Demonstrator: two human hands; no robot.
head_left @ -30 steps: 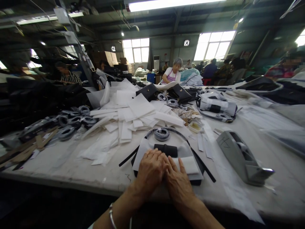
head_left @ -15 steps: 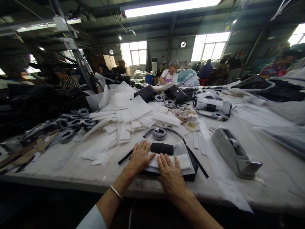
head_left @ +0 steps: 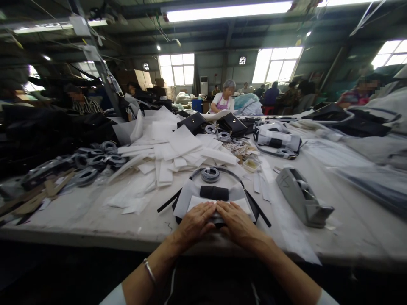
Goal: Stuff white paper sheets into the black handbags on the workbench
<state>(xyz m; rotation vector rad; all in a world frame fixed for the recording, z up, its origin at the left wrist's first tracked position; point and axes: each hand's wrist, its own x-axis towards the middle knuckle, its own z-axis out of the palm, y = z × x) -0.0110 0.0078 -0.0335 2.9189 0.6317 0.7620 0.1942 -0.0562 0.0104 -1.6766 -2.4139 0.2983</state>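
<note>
A black bag lies on the table in front of me, mostly covered by pale wrapping sheet. White foam sheet lies across its near part. My left hand rests on the foam with fingers stretched flat, and my right hand lies beside it the same way. Their fingertips nearly meet in the middle, and both thumbs are near the front edge. Just beyond the fingers sits a black rolled piece. A wrapped coil of strap lies inside the bag's curved handle.
White foam sheets are heaped behind the bag. More wrapped coils lie left. A grey tape dispenser stands right, near a small tray. Further back are black bags and a person across the table.
My hands have drawn closer together and back toward the near edge of the bag, fingertips now almost touching. The view has shifted slightly.
</note>
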